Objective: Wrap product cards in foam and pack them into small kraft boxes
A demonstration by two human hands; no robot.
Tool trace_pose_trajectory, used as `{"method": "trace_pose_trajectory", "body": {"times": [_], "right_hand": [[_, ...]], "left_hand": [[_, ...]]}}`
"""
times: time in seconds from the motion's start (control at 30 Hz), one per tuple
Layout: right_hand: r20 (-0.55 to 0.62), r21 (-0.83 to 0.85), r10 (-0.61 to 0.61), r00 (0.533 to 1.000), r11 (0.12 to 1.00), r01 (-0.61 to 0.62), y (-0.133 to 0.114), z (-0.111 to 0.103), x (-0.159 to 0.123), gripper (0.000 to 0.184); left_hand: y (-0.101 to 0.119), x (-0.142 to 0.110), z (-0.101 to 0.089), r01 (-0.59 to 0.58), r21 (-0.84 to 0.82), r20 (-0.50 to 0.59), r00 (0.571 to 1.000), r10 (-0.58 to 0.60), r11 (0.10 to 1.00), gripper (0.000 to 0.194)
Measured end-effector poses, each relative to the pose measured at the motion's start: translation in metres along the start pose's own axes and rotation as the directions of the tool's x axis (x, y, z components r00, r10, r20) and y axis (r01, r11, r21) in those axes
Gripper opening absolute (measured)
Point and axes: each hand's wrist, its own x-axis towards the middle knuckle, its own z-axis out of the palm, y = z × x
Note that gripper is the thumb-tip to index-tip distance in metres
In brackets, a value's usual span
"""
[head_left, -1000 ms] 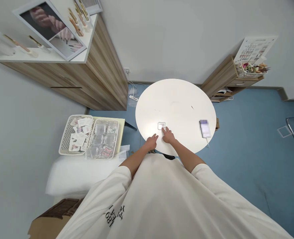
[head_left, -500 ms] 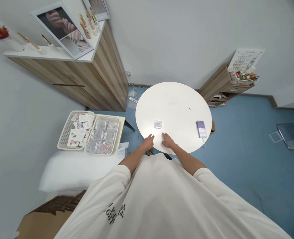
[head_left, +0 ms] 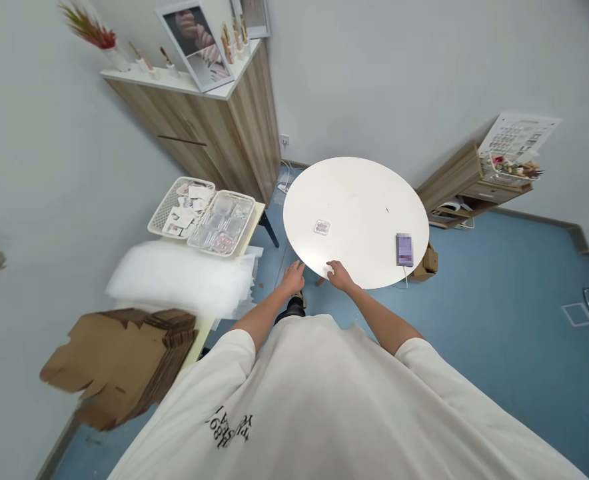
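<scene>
My left hand (head_left: 293, 277) hangs just off the near left edge of the round white table (head_left: 357, 193). Its fingers are stretched out and nothing shows in them. Over the table's near rim is my right hand (head_left: 340, 275), its thumb and fingers apart and holding nothing visible. A small clear flat case (head_left: 322, 227) with pinkish pieces inside lies on the table, beyond both hands. Near the right edge rests a phone-like device (head_left: 404, 250) with a purple, blurred face, a white cable running from it.
On the left, white baskets hold cards (head_left: 187, 207) and clear cases (head_left: 222, 223). White wrapping sheets (head_left: 179, 277) and stacked flat cardboard boxes (head_left: 119, 360) lie nearer me. A wooden cabinet (head_left: 247, 127) stands behind, a small shelf unit (head_left: 454, 177) at the right.
My view has turned left and shifted, bringing the cardboard stack into fuller sight. My left hand has gone from above the table's rim to just outside it; the case still lies on the table.
</scene>
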Motion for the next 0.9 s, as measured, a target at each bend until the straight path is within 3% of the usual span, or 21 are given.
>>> {"method": "trace_pose_trajectory", "body": {"times": [0.17, 0.4, 0.67, 0.9], "right_hand": [[0.059, 0.046, -0.076, 0.995, 0.996, 0.073, -0.021, 0.03, -0.027, 0.05], [0.142, -0.01, -0.175, 0.974, 0.984, 0.178, -0.068, 0.055, -0.033, 0.049], [0.2, -0.052, -0.22, 0.955, 0.971, 0.235, -0.146, 0.101, -0.018, 0.049], [0.247, -0.072, -0.204, 0.947, 0.971, 0.228, -0.22, 0.162, -0.013, 0.047]], "left_hand": [[-0.009, -0.057, 0.012, 0.06, 0.015, -0.047, 0.997, -0.059, 0.998, 0.06], [-0.053, -0.113, 0.002, 0.166, 0.025, -0.115, 0.98, -0.162, 0.986, 0.063], [-0.134, -0.16, -0.025, 0.275, 0.056, -0.2, 0.945, -0.26, 0.96, 0.058], [-0.212, -0.186, -0.043, 0.385, 0.061, -0.115, 0.919, -0.377, 0.921, 0.053]]}}
